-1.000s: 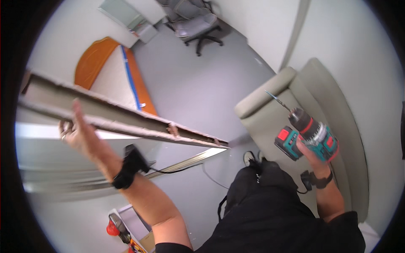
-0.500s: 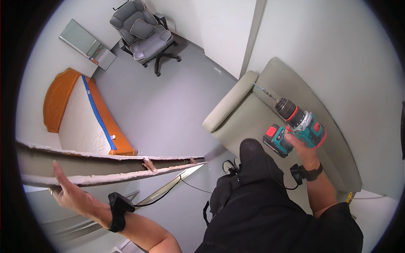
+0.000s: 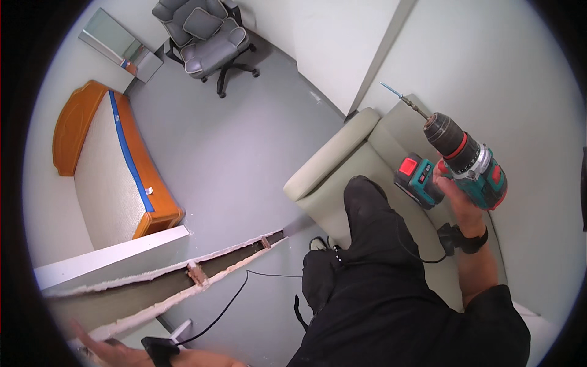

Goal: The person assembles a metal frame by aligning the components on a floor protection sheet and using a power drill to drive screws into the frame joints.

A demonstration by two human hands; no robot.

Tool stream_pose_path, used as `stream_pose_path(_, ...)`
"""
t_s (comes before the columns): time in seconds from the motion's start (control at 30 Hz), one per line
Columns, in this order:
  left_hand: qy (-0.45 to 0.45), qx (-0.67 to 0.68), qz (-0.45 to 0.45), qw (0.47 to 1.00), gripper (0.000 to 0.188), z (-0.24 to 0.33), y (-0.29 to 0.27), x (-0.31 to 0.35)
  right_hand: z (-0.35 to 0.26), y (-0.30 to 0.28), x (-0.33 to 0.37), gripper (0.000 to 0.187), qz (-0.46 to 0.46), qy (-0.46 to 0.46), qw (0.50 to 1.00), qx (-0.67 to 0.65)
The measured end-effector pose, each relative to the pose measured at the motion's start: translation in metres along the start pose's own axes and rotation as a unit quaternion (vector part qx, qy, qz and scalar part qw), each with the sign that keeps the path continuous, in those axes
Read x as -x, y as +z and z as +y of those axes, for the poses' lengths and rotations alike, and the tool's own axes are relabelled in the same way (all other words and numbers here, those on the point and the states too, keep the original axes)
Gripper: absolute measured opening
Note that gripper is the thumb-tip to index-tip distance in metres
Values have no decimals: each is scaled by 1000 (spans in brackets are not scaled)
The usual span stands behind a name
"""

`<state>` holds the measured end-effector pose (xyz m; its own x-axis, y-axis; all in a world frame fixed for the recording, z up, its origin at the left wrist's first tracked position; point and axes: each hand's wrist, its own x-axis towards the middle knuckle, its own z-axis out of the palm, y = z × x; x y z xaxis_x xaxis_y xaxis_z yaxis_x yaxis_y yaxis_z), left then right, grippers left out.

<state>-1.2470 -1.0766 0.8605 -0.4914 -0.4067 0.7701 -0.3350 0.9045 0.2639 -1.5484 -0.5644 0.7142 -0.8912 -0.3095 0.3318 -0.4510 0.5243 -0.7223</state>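
Note:
My right hand [image 3: 455,192] is wrapped round the grip of a teal and black cordless drill [image 3: 455,144], held up over the sofa. A long screw or bit [image 3: 389,90] extends from its chuck, pointing up and left. At the lower left my left hand [image 3: 107,350] is slightly blurred, one finger stretched out. It is beside the rough edge of a hollow partition wall [image 3: 134,318], and whether it touches that edge I cannot tell. Between the wall's two ragged white boards sits a wooden block [image 3: 197,274], with a smaller one [image 3: 265,242] farther along.
A pale green sofa [image 3: 333,156] stands under the drill, against the right wall. A white ledge [image 3: 116,255] runs beyond the partition. Farther off are a wooden bed frame [image 3: 153,189], a mirror [image 3: 107,33] and a grey office chair [image 3: 211,52]. A black cable [image 3: 229,303] trails from my left wrist.
My right hand has lifted the drill up and to the right. My left hand has dropped lower in the view. The view has shifted, and the white ledge now shows behind the partition.

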Motion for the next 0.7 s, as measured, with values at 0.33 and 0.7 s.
stream_pose_path(0.33, -429, 62, 145, 889, 40, 3, -55, -2, -8, -34, -215, 29, -165, -356, 915, 91)
stream_pose_path(0.7, -495, 86, 61, 862, 38, 44, -38, -45, -107, -34, -310, 38, -342, -30, 902, -264)
